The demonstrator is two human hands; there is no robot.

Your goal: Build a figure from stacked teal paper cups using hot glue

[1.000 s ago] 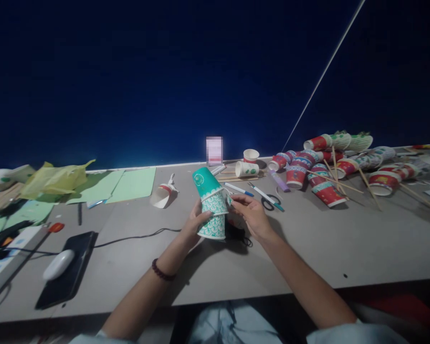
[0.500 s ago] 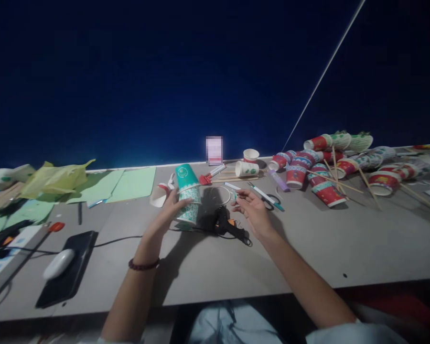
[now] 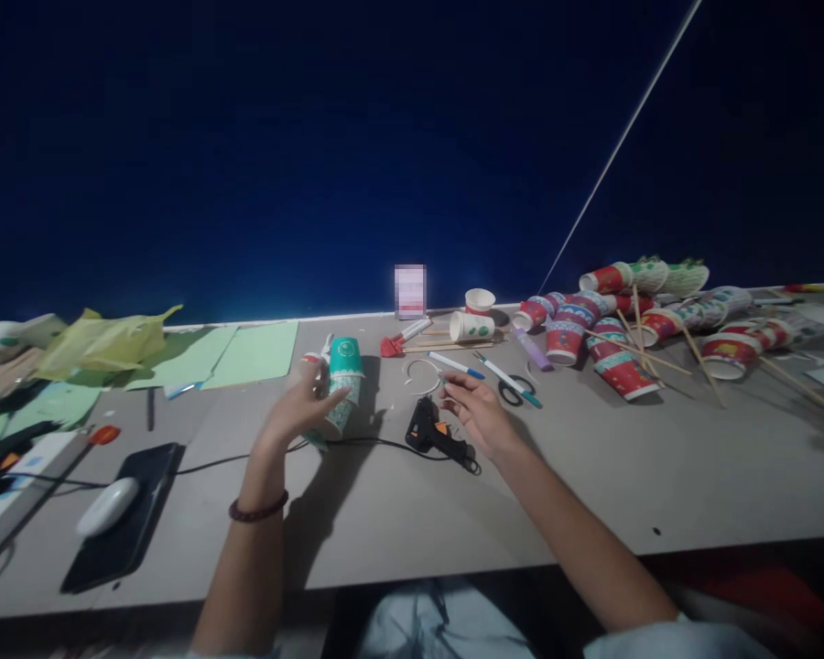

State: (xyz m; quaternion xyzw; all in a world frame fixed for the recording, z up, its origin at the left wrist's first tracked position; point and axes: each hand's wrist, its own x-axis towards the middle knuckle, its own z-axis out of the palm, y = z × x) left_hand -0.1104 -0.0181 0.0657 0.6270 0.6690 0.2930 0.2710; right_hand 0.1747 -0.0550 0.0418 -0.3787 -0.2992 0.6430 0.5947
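Green cup stack (image 3: 345,384): patterned paper cups nested together, slightly tilted, beside our left hand; we cannot tell whether the base rests on the tabletop (image 3: 577,485).
Left hand (image 3: 300,403): thumb overlapping the stack's front, fingers apart from it; firm contact unclear.
Right hand (image 3: 481,410): fingers together on a small pale piece (image 3: 442,383), too small for us to identify.
Curled white strip (image 3: 422,376): just left of the right fingertips.
Glue gun (image 3: 431,432): black with orange trigger, lying nearer us than the strip.
Scissors (image 3: 518,392): black-handled, beyond the right hand, among white-and-blue markers (image 3: 457,365).
Red cup chains (image 3: 624,366): on the right, thin sticks (image 3: 704,366) among them.
Phone (image 3: 127,522): left side, white oval device (image 3: 108,507) on top.
Green sheets (image 3: 251,354): far left of the stack, beside a yellow bag (image 3: 110,343).
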